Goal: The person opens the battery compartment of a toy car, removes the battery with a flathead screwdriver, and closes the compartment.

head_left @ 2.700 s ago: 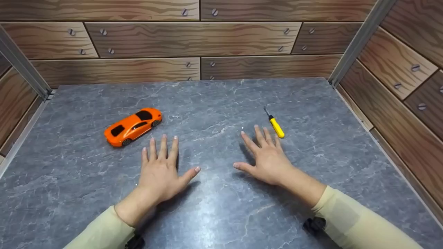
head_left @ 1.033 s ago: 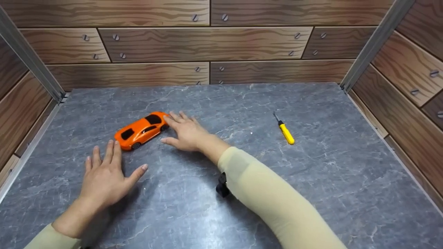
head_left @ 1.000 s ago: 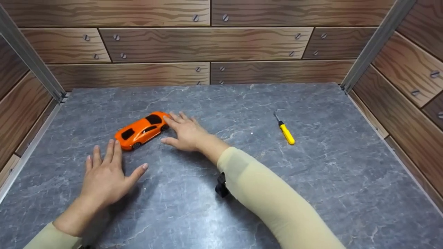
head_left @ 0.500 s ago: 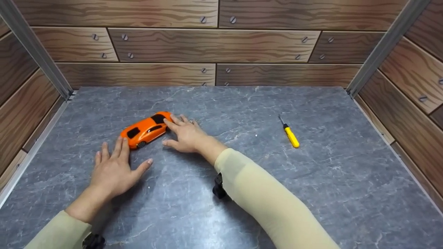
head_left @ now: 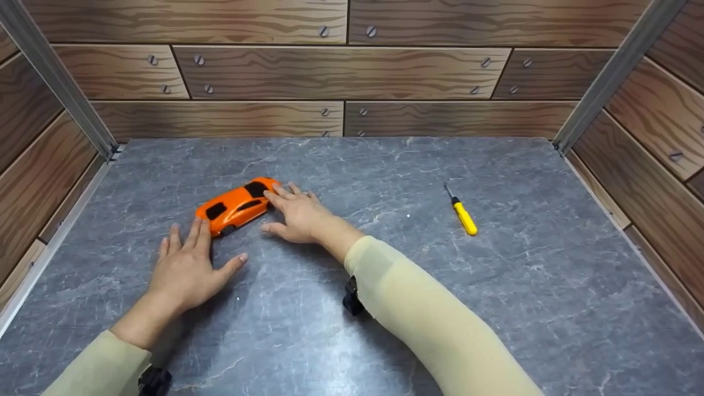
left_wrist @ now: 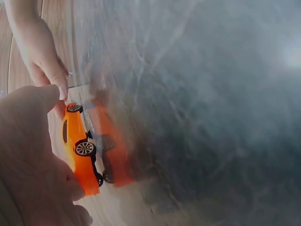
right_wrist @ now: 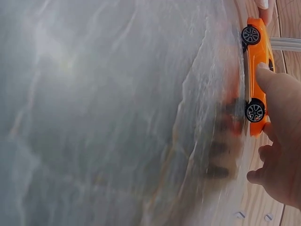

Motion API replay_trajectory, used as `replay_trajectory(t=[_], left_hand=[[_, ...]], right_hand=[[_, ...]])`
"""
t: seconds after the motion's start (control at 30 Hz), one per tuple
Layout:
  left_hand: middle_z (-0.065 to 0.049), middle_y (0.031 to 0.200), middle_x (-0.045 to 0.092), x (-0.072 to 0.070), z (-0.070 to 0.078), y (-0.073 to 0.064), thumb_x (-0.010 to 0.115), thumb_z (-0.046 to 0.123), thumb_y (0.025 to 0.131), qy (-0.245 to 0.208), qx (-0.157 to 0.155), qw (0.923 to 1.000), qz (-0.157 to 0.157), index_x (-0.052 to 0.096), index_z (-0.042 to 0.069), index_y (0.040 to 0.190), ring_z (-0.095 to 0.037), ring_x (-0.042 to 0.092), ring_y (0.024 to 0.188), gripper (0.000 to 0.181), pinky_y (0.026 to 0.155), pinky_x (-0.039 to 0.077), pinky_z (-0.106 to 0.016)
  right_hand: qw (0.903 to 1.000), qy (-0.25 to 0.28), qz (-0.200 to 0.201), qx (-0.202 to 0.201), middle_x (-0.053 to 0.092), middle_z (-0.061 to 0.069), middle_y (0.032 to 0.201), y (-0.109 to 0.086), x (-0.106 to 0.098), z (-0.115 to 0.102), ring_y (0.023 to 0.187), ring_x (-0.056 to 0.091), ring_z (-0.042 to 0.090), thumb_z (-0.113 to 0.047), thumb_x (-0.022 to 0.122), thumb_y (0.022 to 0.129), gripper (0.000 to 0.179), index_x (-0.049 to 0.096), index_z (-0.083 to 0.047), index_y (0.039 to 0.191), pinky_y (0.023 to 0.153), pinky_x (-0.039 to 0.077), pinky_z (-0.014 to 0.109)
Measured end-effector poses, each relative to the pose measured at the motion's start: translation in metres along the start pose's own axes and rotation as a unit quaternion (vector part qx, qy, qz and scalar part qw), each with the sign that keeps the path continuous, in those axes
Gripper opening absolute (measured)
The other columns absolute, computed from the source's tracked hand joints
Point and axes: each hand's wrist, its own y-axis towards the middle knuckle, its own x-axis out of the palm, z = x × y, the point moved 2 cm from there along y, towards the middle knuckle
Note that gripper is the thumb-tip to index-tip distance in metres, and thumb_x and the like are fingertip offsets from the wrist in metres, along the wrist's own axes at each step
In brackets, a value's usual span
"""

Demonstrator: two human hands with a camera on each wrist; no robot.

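An orange toy car [head_left: 234,202] with black windows stands on its wheels at the left of the grey marbled table, nose toward the back right. My left hand [head_left: 187,272] lies behind it, palm down, fingers straight and thumb spread, with fingertips right at the car's rear. At the other end, my right hand [head_left: 300,217] has its extended fingers at the nose, and its index finger overlaps the front corner. The left wrist view shows the toy car's side wheels [left_wrist: 85,149]. In the right wrist view the right thumb and fingers [right_wrist: 282,87] lie about the car's front.
A small screwdriver [head_left: 463,215] with a yellow handle lies on the right side of the table [head_left: 550,275]. Wood-patterned walls [head_left: 330,71] enclose the back and sides, with metal posts [head_left: 619,71] at the corners.
Both hands have moved from the table's middle to the car, the left to its rear, the right to its nose. Since a second ago the left fingertips have come slightly closer to the rear.
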Motion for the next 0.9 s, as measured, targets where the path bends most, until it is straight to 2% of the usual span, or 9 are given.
replay_trajectory(t=[0.37, 0.6, 0.9], left_hand=[[-0.033, 0.171, 0.01, 0.001, 0.007, -0.001, 0.043, 0.084, 0.096, 0.005, 0.007, 0.9999, -0.007, 0.009, -0.009, 0.165, -0.064, 0.001, 0.152, 0.121, 0.124, 0.003, -0.072], [-0.032, 0.171, 0.013, 0.003, 0.014, 0.001, 0.045, 0.083, 0.096, 0.007, 0.021, 0.9997, -0.001, 0.012, -0.008, 0.166, -0.064, 0.005, 0.152, 0.119, 0.123, 0.006, -0.073], [-0.03, 0.172, 0.012, 0.007, 0.027, 0.006, 0.047, 0.081, 0.097, 0.017, 0.034, 0.9992, -0.011, 0.012, -0.007, 0.166, -0.062, 0.004, 0.153, 0.117, 0.125, 0.005, -0.071]], right_hand=[[0.9999, -0.004, 0.009, 0.002, 0.016, 0.002, 0.177, -0.013, -0.004, 0.006, 0.162, 0.011, 0.034, -0.063, 0.049, 0.106, 0.079, 0.025, -0.024, 0.171, 0.128, 0.015, 0.062], [0.9999, -0.003, 0.011, 0.0, 0.012, 0.002, 0.178, -0.023, -0.005, 0.016, 0.162, 0.009, 0.035, -0.061, 0.05, 0.107, 0.078, 0.024, -0.024, 0.171, 0.128, 0.013, 0.062], [1.0, 0.006, 0.006, -0.005, 0.011, 0.001, 0.178, -0.04, -0.008, 0.032, 0.163, 0.005, 0.032, -0.058, 0.051, 0.108, 0.077, 0.024, -0.023, 0.171, 0.129, 0.013, 0.062]])
